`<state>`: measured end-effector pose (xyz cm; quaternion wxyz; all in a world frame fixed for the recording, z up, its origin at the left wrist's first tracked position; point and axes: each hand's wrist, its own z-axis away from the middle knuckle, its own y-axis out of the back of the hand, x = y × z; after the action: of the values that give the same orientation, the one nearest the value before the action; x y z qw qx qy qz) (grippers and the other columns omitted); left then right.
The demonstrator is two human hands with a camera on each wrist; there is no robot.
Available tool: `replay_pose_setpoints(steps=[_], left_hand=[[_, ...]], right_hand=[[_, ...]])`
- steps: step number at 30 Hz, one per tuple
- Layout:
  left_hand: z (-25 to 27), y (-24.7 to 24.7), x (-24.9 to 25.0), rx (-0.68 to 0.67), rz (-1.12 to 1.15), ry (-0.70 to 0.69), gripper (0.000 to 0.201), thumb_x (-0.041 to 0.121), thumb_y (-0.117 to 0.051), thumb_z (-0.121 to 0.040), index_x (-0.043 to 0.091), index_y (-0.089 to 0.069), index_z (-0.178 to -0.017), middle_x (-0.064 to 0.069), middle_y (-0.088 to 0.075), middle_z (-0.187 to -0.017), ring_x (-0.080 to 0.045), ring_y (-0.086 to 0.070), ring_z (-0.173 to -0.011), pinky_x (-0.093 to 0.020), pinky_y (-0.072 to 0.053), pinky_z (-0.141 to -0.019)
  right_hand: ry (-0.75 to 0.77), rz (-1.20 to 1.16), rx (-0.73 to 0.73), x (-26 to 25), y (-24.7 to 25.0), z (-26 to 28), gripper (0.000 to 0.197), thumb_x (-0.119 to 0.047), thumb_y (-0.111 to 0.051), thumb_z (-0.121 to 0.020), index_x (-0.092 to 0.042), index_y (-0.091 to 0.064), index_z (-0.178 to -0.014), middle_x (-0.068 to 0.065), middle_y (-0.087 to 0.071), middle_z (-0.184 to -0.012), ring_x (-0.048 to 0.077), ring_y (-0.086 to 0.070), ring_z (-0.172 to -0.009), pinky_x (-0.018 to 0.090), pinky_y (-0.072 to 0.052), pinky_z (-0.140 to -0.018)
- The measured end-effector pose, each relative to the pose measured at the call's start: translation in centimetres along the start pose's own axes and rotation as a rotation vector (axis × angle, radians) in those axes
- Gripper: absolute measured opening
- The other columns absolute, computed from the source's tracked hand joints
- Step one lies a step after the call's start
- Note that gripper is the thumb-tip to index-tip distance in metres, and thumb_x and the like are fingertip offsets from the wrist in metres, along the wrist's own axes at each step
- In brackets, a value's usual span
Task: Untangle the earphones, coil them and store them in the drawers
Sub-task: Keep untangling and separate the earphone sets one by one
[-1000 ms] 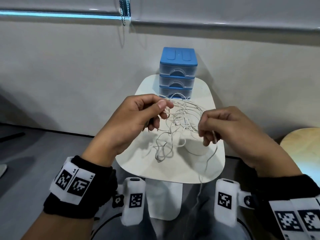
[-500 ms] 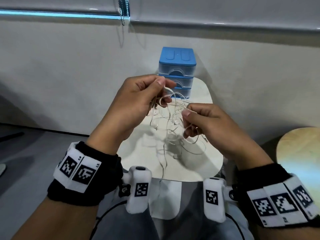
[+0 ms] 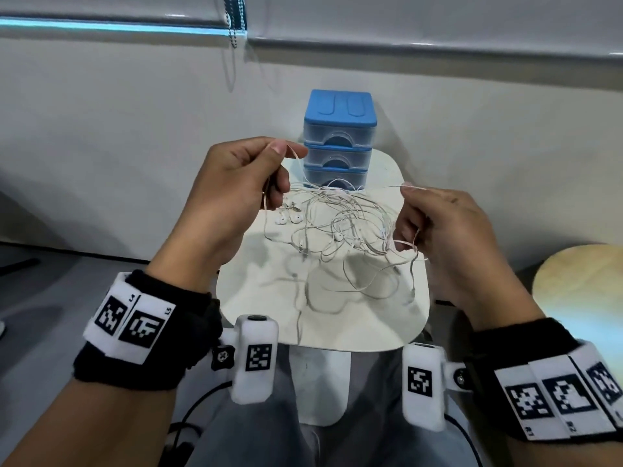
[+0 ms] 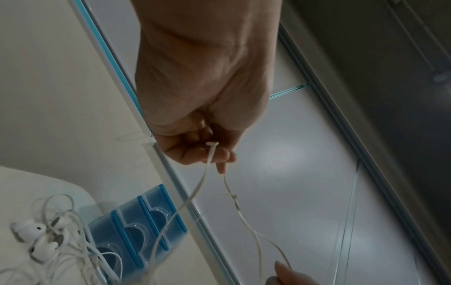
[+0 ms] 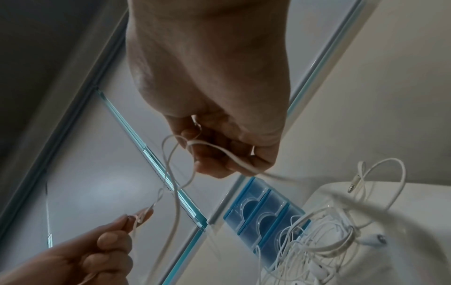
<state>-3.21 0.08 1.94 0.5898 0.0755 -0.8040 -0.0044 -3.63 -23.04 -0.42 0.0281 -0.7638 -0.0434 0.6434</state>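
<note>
A tangle of white earphones (image 3: 340,227) hangs between my two hands above a small white table (image 3: 377,318). My left hand (image 3: 236,190) pinches a cord between thumb and forefinger at upper left, with earbuds (image 3: 288,219) dangling just below it. My right hand (image 3: 435,224) pinches another strand at the right and holds loops under its curled fingers. In the left wrist view the cord (image 4: 209,154) runs down from my left hand's fingers (image 4: 195,154). In the right wrist view a jack plug (image 5: 352,186) shows. The blue three-drawer unit (image 3: 338,139) stands at the table's far edge, all drawers closed.
A pale wall runs close behind the table, with a blind chain (image 3: 236,18) hanging above. A round wooden stool (image 3: 580,291) stands at the right. My lap is directly below the table's near edge.
My hands have moved apart, the left rising toward the drawers and the right swinging out to the right. The tangle is now spread wider between them.
</note>
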Motion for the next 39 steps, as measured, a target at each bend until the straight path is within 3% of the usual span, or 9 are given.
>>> replay_pose_setpoints(steps=[7,10,13,15,19,22,30,34,39], left_hand=[[-0.1,1.0,1.0,-0.166,0.006,0.089,0.035,0.026,-0.046,-0.108,0.008,-0.075,-0.105,-0.001,-0.031,-0.052,-0.014,-0.018,-0.046,-0.022,-0.015,-0.044],[0.3,1.9,1.5,-0.397,-0.223,0.142,0.029,0.029,-0.049,-0.106,0.019,-0.076,-0.109,-0.006,-0.049,-0.058,-0.015,-0.031,-0.046,-0.022,-0.025,-0.044],[0.2,1.8,1.1,-0.419,-0.418,0.129,0.017,0.034,-0.061,-0.1,0.036,-0.073,-0.111,0.006,-0.073,-0.102,-0.012,-0.068,-0.081,-0.026,-0.047,-0.072],[0.1,0.7,0.8,-0.496,-0.428,0.103,0.021,0.036,-0.069,-0.095,0.038,-0.071,-0.116,0.015,-0.069,-0.12,-0.004,-0.065,-0.109,-0.029,-0.05,-0.095],[0.8,-2.5,-0.2,-0.789,-0.21,0.076,0.018,0.011,-0.06,-0.102,0.002,-0.066,-0.116,-0.005,-0.072,-0.114,-0.017,-0.066,-0.115,-0.036,-0.049,-0.108],[1.1,-3.4,-0.9,-0.777,-0.16,0.108,0.017,0.01,-0.057,-0.103,-0.003,-0.067,-0.11,-0.014,-0.074,-0.113,-0.028,-0.068,-0.112,-0.035,-0.05,-0.106],[2.0,-3.8,-2.3,-0.864,-0.27,0.18,0.023,0.022,-0.05,-0.107,0.007,-0.063,-0.096,-0.005,-0.077,-0.109,-0.024,-0.068,-0.105,-0.045,-0.05,-0.101],[2.2,-3.1,-3.0,-0.88,-0.242,0.238,0.025,0.023,-0.049,-0.108,0.01,-0.06,-0.09,-0.014,-0.076,-0.103,-0.018,-0.069,-0.094,-0.037,-0.052,-0.093],[2.6,-2.9,-3.1,-0.91,-0.31,0.261,0.032,0.025,-0.042,-0.11,0.011,-0.056,-0.086,-0.019,-0.074,-0.09,-0.024,-0.066,-0.081,-0.039,-0.05,-0.081]], right_hand=[[-0.084,0.028,-0.054,-1.1,0.5,-0.3,0.044,-0.024,-0.047,-0.104,-0.009,-0.052,-0.064,0.012,-0.044,-0.051,0.026,-0.05,-0.045,0.031,-0.041,-0.055],[-0.098,0.1,-0.101,-1.8,0.3,-0.1,0.04,-0.025,-0.042,-0.106,-0.008,-0.054,-0.072,0.015,-0.047,-0.052,0.031,-0.059,-0.045,0.027,-0.036,-0.046],[-0.1,0.151,-0.152,-2.3,-0.5,-0.2,0.04,-0.024,-0.04,-0.106,-0.009,-0.054,-0.071,0.015,-0.05,-0.052,0.032,-0.06,-0.045,0.028,-0.034,-0.047],[-0.103,0.192,-0.196,-2.5,-1.2,-0.4,0.042,-0.027,-0.04,-0.107,-0.008,-0.054,-0.072,0.016,-0.052,-0.052,0.032,-0.06,-0.046,0.028,-0.034,-0.047],[-0.07,0.266,-0.237,-3.3,-2.0,-0.6,0.046,-0.032,-0.04,-0.108,-0.006,-0.056,-0.073,0.017,-0.054,-0.05,0.028,-0.055,-0.041,0.029,-0.033,-0.047],[-0.032,0.281,-0.188,-4.2,-1.8,-0.8,0.044,-0.028,-0.041,-0.107,-0.008,-0.054,-0.07,0.014,-0.053,-0.049,0.025,-0.051,-0.039,0.029,-0.031,-0.047],[0.098,0.153,-0.048,-5.4,-1.2,-1.7,0.045,-0.026,-0.043,-0.106,-0.009,-0.056,-0.067,0.006,-0.043,-0.046,0.02,-0.037,-0.041,0.029,-0.027,-0.05],[0.185,-0.088,0.107,-6.9,-0.4,-2.2,0.05,-0.026,-0.044,-0.106,-0.017,-0.057,-0.059,0.003,-0.039,-0.055,0.015,-0.03,-0.045,0.023,-0.026,-0.046],[0.217,-0.259,0.252,-8.0,1.8,-2.6,0.043,-0.03,-0.047,-0.105,-0.015,-0.053,-0.065,-0.001,-0.031,-0.058,0.015,-0.021,-0.052,0.026,-0.017,-0.048]])
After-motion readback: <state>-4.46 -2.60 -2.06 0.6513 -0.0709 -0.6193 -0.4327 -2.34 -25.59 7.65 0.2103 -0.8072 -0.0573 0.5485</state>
